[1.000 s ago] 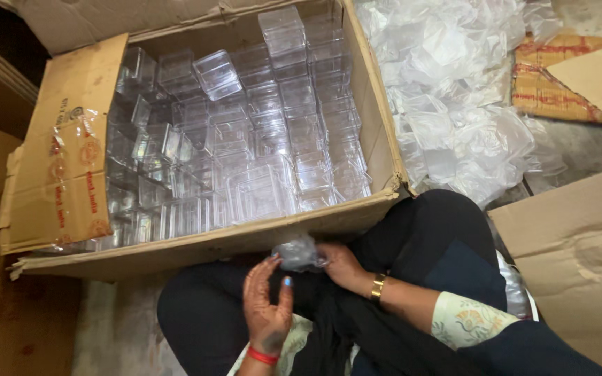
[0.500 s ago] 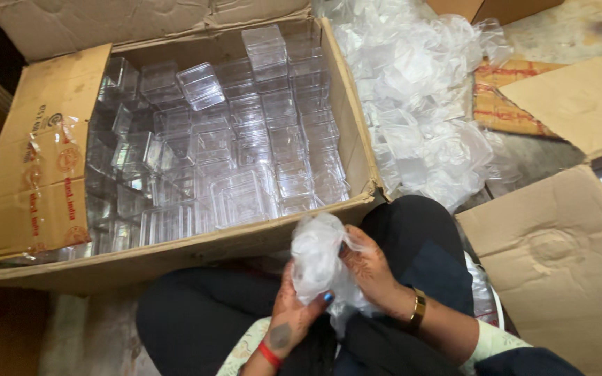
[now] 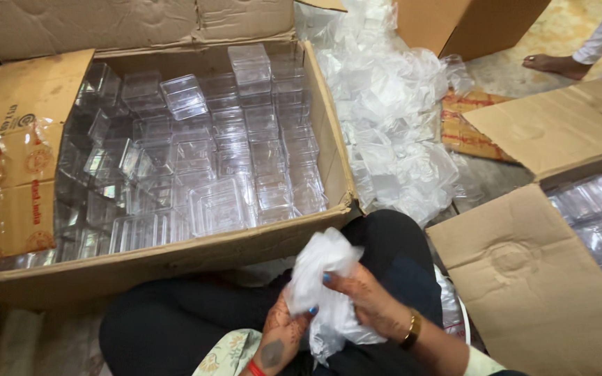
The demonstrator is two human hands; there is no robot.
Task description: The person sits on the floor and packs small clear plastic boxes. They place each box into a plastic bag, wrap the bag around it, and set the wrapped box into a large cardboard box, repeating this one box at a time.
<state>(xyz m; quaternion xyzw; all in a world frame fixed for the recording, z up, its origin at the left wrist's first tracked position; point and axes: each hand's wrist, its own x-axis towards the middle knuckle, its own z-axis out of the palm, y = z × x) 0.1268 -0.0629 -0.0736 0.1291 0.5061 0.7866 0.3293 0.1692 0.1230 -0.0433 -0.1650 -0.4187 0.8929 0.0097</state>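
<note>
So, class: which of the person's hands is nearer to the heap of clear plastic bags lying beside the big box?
The right hand, which grips the crumpled bag on the side towards the heap; the left hand grips it lower, on the side away from it.

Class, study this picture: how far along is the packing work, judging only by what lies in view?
Done: the big open cardboard box already holds many clear square plastic containers in rows. In hand: the left hand and right hand grip a crumpled clear plastic bag over the lap. Left: a heap of loose clear plastic wrappers lies beside the box, and a second carton shows more clear pieces.
</note>
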